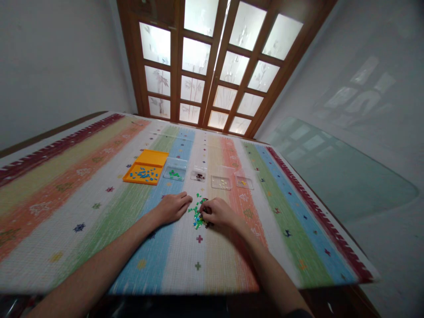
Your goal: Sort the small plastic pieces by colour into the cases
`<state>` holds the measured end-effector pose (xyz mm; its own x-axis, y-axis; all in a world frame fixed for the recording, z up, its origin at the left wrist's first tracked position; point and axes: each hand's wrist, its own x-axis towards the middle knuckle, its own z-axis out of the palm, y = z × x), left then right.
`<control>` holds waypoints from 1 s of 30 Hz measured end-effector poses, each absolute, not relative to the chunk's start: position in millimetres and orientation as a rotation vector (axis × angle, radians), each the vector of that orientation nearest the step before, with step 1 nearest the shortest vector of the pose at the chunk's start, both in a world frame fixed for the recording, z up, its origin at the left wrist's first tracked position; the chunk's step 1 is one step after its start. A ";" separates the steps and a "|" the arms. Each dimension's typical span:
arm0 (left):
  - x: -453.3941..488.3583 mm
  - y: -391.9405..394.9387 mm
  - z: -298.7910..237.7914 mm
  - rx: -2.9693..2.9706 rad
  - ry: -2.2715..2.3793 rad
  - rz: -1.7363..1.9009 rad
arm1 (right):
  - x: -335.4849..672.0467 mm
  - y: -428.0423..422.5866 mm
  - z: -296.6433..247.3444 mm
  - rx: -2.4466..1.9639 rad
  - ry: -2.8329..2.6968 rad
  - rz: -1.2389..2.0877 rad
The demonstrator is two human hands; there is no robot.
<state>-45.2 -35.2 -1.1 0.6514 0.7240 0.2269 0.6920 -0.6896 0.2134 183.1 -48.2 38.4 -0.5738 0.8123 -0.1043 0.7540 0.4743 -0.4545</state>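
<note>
A small loose pile of tiny pieces (198, 220), mostly green with some blue, yellow and dark ones, lies on the striped tablecloth between my hands. My right hand (217, 212) is over the pile's right side, its thumb and fingers pinched together at the pieces. Whatever is between those fingertips is hidden. My left hand (172, 207) rests on the cloth just left of the pile, fingers loosely extended toward it, with no piece visible in them.
Beyond my hands stand an open orange box (143, 178) of blue pieces and clear boxes holding green (174, 173), dark brown (200, 176), pale (221, 182) and yellow (244, 182) pieces. The striped tablecloth (109, 221) covers the table. Wooden glazed doors (207, 66) are behind it.
</note>
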 end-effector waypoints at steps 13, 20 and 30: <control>-45.6 -35.2 -0.8 2.746 1.183 0.459 | 215.1 -31.8 24.3 -1.137 -2.116 1.107; -46.3 -34.3 -2.3 2.735 1.168 0.473 | 245.2 -10.9 18.0 -1.298 -1.946 0.817; -45.6 -33.9 -2.4 2.747 1.174 0.466 | 314.2 8.1 11.4 -1.796 -1.552 0.185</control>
<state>-45.6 -33.9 -2.4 0.6525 0.7210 0.2333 0.6848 -0.6928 0.2260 314.2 8.1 11.4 0.2572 0.9015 0.3480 0.7941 0.0081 -0.6078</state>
